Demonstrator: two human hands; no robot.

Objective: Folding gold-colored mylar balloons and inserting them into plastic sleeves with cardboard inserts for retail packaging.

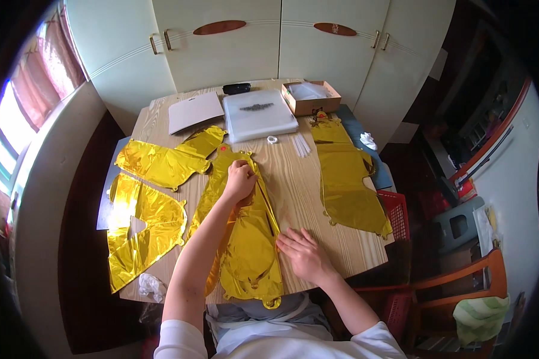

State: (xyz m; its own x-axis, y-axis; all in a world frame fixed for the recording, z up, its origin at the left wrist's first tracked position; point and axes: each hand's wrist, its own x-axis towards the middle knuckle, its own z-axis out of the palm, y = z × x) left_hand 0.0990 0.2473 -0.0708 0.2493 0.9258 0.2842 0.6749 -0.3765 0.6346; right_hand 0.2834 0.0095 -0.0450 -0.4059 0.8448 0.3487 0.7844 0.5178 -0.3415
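A flat gold foil balloon (250,245) lies lengthwise in front of me, its near end reaching the table's front edge. My left hand (241,180) is closed on the upper part of this balloon, fingers curled down against the foil. Beside its right edge, my right hand (305,256) rests open on the wood, fingertips touching the foil's rim. A small red spot (223,149) marks the balloon's far end. More gold foil pieces lie to the left, one farther off (161,161) and one nearer (153,221). Another long gold foil balloon (344,179) is spread out at right.
At the back of the wooden table (293,185) are a grey-white board (196,112), a stack of clear plastic bags (260,122), a black case (236,88) and a cardboard box (311,105). White strips (301,145) and a white roll (272,139) lie mid-table. A wooden chair (461,275) stands right.
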